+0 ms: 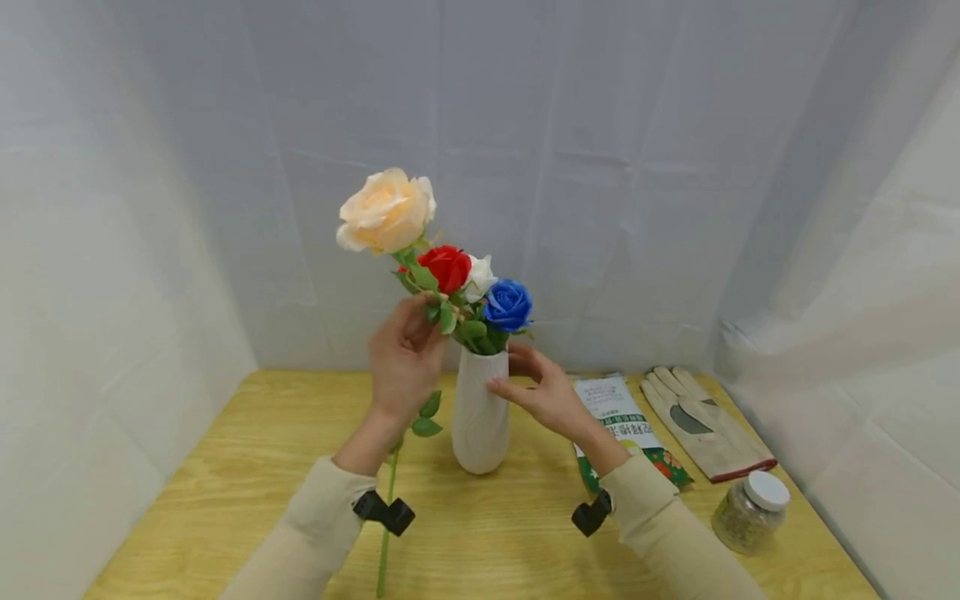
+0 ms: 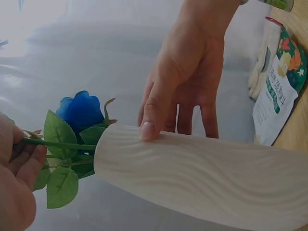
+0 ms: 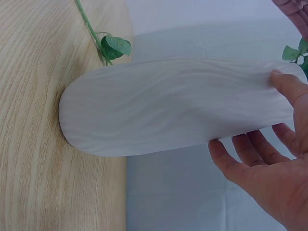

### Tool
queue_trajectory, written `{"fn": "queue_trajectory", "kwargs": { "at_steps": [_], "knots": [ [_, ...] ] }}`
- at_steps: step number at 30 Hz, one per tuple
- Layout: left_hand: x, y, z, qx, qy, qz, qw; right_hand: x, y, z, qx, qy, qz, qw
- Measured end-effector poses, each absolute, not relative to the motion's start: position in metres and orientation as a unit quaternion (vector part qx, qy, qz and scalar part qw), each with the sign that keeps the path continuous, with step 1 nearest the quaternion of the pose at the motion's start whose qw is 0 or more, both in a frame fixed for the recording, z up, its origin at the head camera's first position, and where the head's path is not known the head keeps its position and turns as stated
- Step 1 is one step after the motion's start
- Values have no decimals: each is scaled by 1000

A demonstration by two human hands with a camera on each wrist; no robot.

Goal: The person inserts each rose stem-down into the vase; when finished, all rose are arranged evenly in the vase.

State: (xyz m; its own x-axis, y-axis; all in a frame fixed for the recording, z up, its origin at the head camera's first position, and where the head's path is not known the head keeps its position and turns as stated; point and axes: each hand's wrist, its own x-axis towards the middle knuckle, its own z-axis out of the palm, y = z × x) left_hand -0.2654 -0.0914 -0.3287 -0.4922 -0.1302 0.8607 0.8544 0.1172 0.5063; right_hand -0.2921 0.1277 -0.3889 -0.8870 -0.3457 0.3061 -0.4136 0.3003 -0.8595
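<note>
A white vase [image 1: 481, 417] with a wavy relief stands upright on the table, holding roses. A large peach rose [image 1: 388, 210] leans out highest at the left. Beside it are a red rose [image 1: 447, 268], a white rose [image 1: 479, 279] and a blue rose [image 1: 509, 305]. My left hand [image 1: 407, 354] pinches a green rose stem [image 2: 60, 143] just above the vase's mouth; which bloom it belongs to I cannot tell. My right hand [image 1: 550, 393] holds the vase near its top, thumb on the near side and fingers along the other side.
A loose green stem [image 1: 387, 517] with leaves lies on the table [image 1: 247, 483] left of the vase. To the right are a printed packet [image 1: 607, 398], work gloves [image 1: 708, 425] and a jar [image 1: 750, 512] with a white lid. Pale sheeting [image 1: 600, 125] hangs behind and at both sides.
</note>
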Motion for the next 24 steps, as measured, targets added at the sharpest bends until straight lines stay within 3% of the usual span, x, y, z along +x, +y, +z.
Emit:
{"fn": "queue_trajectory", "kwargs": {
  "at_steps": [10,24],
  "knots": [
    [-274,-95,-345,-372,-641,-577,344,-292,128,-388,242,-802,545,30],
    [-273,-88,-347,-269,-751,-480,365,-292,128,-389,242,-803,544,31]
  ]
}}
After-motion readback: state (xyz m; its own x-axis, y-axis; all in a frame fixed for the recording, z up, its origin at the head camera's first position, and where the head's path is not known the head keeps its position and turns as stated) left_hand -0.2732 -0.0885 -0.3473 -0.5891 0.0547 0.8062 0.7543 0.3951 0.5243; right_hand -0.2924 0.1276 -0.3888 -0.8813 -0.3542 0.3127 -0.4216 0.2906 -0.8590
